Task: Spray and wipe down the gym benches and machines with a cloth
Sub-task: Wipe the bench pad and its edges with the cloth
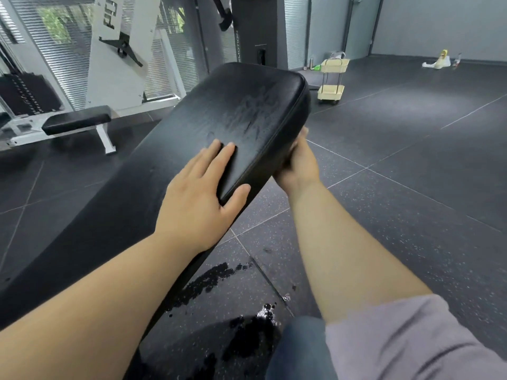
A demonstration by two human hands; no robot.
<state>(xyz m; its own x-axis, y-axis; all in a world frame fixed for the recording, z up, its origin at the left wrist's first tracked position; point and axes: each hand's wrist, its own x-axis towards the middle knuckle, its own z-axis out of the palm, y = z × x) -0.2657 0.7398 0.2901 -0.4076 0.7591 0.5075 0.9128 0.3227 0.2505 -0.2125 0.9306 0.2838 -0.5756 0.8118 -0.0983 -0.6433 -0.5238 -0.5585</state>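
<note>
Both hands are on the bench pad (247, 105) right now, and neither one has a cloth or a spray bottle in it. The left hand (197, 193) lies flat on top with the fingers straight and the thumb hooked over the near edge. The right hand (297, 163) is wrapped round the side edge; its fingertips go out of sight under the pad, so I'd call that a grip.

The pad tilts up and away from the camera, and its upper half has wet streaks (255, 111) on it, so it looks sprayed but not properly wiped. To me this looks like steadying or adjusting the pad, not wiping it.

How I'd do this bit:
- Keep the right hand on the edge as the anchor so the pad doesn't swing about.
- Get the cloth first. Bare palms only smear the spray around. There's a cart (332, 78) well off near the far wall, but I can't tell what's on it.
- Wipe from the top end down towards yourself in overlapping passes, then run along the seam and the side where the right hand is.
- Watch the puddle (219, 272) on the floor (411, 187) just beside the pad. It's a slip risk and needs mopping up too.
</note>
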